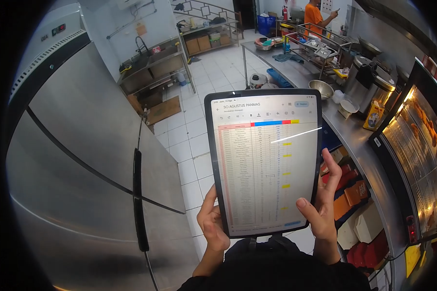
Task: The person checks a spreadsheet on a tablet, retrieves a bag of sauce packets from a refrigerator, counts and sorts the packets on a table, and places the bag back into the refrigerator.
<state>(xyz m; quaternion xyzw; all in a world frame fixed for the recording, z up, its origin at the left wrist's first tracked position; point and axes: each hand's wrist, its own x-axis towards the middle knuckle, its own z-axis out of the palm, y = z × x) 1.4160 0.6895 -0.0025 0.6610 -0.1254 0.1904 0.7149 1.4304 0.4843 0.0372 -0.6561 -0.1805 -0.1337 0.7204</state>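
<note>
A tablet (257,165) is held upright in front of me, its screen showing a spreadsheet with coloured header cells and several yellow cells. My left hand (212,225) grips its lower left edge, fingers behind and along the side. On the lower right edge, my right hand (325,208) holds it too, with the thumb over the screen and the index finger along the side. The fingers behind the tablet are hidden.
A tall steel refrigerator (82,160) stands at left. To the right runs a steel counter (347,131) with a metal bowl (321,88) and a lit food warmer (417,140). A sink (153,63) is at the back left. A person in orange (314,18) stands far back.
</note>
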